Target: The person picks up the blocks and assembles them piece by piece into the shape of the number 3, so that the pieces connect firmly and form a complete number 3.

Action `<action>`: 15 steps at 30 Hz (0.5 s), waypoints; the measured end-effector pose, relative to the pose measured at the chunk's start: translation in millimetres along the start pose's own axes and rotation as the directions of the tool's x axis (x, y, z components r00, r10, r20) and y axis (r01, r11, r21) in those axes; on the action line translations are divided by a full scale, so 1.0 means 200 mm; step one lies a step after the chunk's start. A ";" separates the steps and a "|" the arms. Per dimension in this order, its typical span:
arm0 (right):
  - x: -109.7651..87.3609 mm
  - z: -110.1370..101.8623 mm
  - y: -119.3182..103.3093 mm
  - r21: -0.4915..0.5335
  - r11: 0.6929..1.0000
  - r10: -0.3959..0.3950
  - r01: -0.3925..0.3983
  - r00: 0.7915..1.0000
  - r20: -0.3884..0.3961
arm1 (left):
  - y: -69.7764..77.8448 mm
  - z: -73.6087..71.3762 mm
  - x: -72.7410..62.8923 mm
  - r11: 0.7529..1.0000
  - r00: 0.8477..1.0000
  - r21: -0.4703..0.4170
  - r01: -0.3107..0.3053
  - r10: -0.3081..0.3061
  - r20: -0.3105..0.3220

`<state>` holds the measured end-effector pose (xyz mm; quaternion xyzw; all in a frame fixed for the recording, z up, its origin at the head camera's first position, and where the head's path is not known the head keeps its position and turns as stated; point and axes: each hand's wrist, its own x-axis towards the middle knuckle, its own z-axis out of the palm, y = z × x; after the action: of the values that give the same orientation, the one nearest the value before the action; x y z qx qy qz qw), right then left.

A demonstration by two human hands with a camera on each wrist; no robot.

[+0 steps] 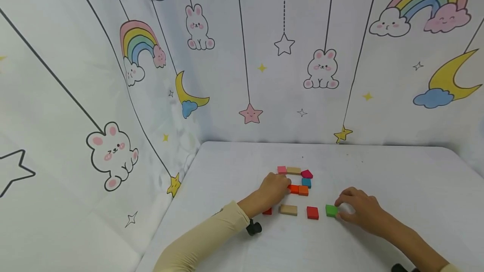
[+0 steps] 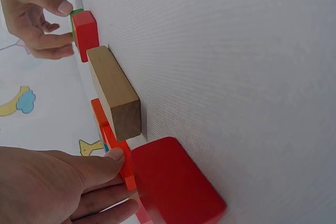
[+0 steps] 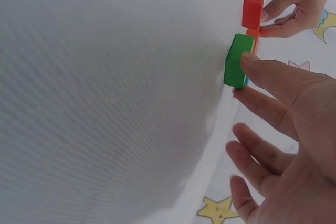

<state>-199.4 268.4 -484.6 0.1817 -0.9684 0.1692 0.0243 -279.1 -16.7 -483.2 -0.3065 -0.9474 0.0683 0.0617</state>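
Observation:
My left hand [image 1: 273, 189] pinches an orange-red block [image 1: 293, 189] at its left end, thumb on the near side, as the left wrist view shows. An orange block [image 1: 303, 190] adjoins that block on the right. With thumb and index finger my right hand [image 1: 361, 210] pinches a green block [image 3: 237, 61] lying at the right end of the near row; its other fingers stay loosely bent. To the left of the green block are a red block [image 1: 312, 213], a plain wooden block [image 1: 288, 210] and another red block [image 2: 176, 182], partly hidden by the left wrist in the head view.
Behind the near row, a pink block [image 1: 281, 170], a wooden block [image 1: 293, 171], a crimson block [image 1: 307, 174] and a blue block [image 1: 306, 183] form a bent line. A white cloth [image 1: 234, 163] covers the table, and a printed curtain [image 1: 223, 74] hangs behind.

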 end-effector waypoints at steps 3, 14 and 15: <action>0.01 0.01 0.00 0.003 1.000 -0.005 0.005 1.000 -0.002 | 0.00 0.00 0.00 1.000 1.000 0.000 -0.001 0.001 0.002; 0.06 0.02 -0.03 0.004 1.000 -0.011 0.011 0.999 -0.045 | 0.00 -0.01 0.00 1.000 1.000 -0.021 0.006 -0.006 -0.002; 0.06 0.02 -0.03 0.004 1.000 -0.011 0.012 0.999 -0.046 | 0.00 -0.01 -0.01 1.000 1.000 -0.023 0.004 -0.004 -0.003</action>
<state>-209.3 257.9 -485.2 0.1835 -0.9662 0.1750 0.0470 -278.3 -17.6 -481.7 -0.3053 -0.9487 0.0566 0.0599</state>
